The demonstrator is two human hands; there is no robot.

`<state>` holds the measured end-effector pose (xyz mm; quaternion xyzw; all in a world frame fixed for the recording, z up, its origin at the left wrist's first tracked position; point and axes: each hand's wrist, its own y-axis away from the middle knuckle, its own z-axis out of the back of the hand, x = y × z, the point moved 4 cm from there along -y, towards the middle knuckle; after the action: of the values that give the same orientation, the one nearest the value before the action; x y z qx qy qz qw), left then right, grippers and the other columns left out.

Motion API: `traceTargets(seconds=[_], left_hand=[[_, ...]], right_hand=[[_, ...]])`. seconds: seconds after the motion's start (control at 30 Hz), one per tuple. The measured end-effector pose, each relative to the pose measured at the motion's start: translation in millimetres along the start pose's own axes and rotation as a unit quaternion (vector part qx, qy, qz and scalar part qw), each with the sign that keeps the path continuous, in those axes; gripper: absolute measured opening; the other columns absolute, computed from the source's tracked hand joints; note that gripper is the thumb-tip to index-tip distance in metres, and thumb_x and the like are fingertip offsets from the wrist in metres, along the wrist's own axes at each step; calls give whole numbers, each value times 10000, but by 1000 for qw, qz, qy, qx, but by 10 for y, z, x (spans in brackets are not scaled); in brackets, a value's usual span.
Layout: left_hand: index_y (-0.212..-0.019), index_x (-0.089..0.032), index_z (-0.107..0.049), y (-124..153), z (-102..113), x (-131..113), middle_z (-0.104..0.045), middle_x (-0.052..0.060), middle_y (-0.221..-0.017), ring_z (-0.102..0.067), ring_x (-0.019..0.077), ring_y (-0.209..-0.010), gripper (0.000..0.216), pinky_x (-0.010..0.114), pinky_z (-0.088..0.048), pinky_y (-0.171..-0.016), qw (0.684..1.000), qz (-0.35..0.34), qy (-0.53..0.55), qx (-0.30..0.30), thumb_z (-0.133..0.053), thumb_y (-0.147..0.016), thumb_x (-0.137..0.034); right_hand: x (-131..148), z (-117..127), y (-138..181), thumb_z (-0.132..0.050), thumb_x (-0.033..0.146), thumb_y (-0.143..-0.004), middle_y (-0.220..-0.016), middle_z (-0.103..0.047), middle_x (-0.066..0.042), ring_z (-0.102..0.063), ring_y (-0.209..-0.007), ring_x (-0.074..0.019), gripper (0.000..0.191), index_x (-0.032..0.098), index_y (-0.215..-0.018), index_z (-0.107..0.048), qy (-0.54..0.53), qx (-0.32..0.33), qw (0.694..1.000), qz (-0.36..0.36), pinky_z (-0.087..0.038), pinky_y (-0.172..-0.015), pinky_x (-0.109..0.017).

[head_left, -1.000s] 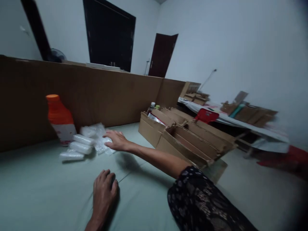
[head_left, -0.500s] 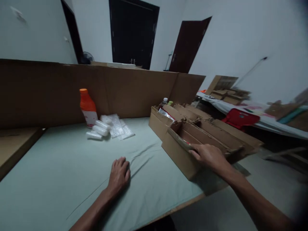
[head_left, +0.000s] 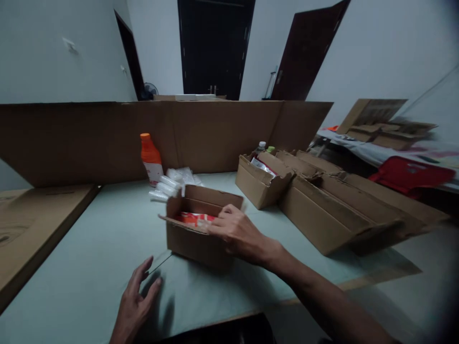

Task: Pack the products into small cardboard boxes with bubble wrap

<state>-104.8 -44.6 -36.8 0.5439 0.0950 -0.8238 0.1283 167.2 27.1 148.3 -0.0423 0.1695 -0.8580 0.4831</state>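
Head | carton [head_left: 195, 246]: likely light, stiff; best held at one end | right hand [head_left: 238, 234]: fingers gripping it | left hand [head_left: 134, 300]: fingers empty, parted

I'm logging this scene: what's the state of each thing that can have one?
Held box: open, red packaging inside
Right hand: closed on its edge
Left hand: open, holding nothing
Orange bottle: standing, capped
Plastic packets: lying
Back box: open, silver packet inside
Boxes at right: contents hidden
Black double door: shut
Fan: cannot tell if running
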Motion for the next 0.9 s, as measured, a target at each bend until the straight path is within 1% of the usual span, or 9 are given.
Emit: traceTargets(seconds=[0.1,0.17,0.23,0.3,0.37,0.43,0.5,0.7,0.9], left_hand=[[-1399,-191,-493,-24,117,-8,-538,186,-1464,-583,381,-1261,829,531,-546,-970,999,13,16,-48,-650,-735,-661],[-1414,-206,-465,-61,204,54,-518,183,-1479,-557,390,-1288,851,572,-497,-1028,997,24,16,-67,-652,-726,-671],[-1418,-229,-453,-116,269,145,-510,172,-1487,-541,391,-1307,863,587,-465,-1057,996,42,15,-71,-666,-710,-673],[-1429,-237,-436,-200,279,213,-497,167,-1497,-523,382,-1331,884,574,-443,-1085,996,53,17,-64,-687,-694,-661],[-1443,-235,-416,-309,222,215,-487,163,-1503,-525,365,-1334,898,539,-447,-1089,997,52,22,-53,-699,-692,-638],[-1427,-221,-433,-427,105,137,-533,159,-1454,-570,346,-1284,875,494,-480,-1057,999,32,29,-33,-699,-692,-616],[-1368,-201,-488,-533,-20,20,-623,147,-1330,-633,331,-1181,800,458,-518,-992,999,9,32,-23,-679,-703,-604],[-1142,-183,-601,-886,-157,-189,-724,102,-1017,-687,330,-956,644,390,-554,-761,998,33,-30,-49,-677,-629,-565],[-1159,-178,-571,-1458,-251,-303,-714,112,-1047,-668,308,-970,675,374,-525,-815,999,11,10,-52,-694,-603,-541]], right_hand=[[-4,-75,-198,-614,175,-913,-1078,-738,-96,-634,-971,-227,213,186,-1118,-672,-41,-117,992,6,-414,-892,-398],[-90,-91,-84,-624,263,-945,-1223,-696,-118,-623,-1110,-249,272,197,-1208,-637,-81,-213,973,-46,-428,-952,-420],[-229,-188,141,-618,271,-950,-1232,-689,-114,-630,-1137,-253,275,218,-1220,-630,-119,-264,948,-132,-454,-966,-424],[-358,-419,351,-605,242,-936,-1205,-692,-99,-668,-1052,-235,287,234,-1222,-631,-183,-240,929,-216,-506,-915,-399],[-423,-755,463,-616,217,-882,-1289,-649,-107,-684,-985,-217,417,230,-1297,-592,-269,-160,912,-267,-551,-832,-358],[-424,-1087,460,-626,178,-800,-1367,-597,-125,-672,-1004,-220,595,213,-1385,-524,-332,-84,896,-282,-561,-798,-336],[-418,-1326,376,-629,160,-747,-1343,-610,-127,-649,-1060,-241,672,194,-1405,-495,-357,-49,886,-290,-548,-849,-346],[-561,-1516,23,-621,188,-779,-1226,-690,-71,-662,-1020,-250,511,226,-1287,-569,-380,-56,862,-330,-523,-866,-328],[-935,-1765,-317,-669,184,-764,-1221,-690,-82,-657,-1026,-253,615,212,-1363,-532,-350,-93,868,-340,-528,-886,-348]])
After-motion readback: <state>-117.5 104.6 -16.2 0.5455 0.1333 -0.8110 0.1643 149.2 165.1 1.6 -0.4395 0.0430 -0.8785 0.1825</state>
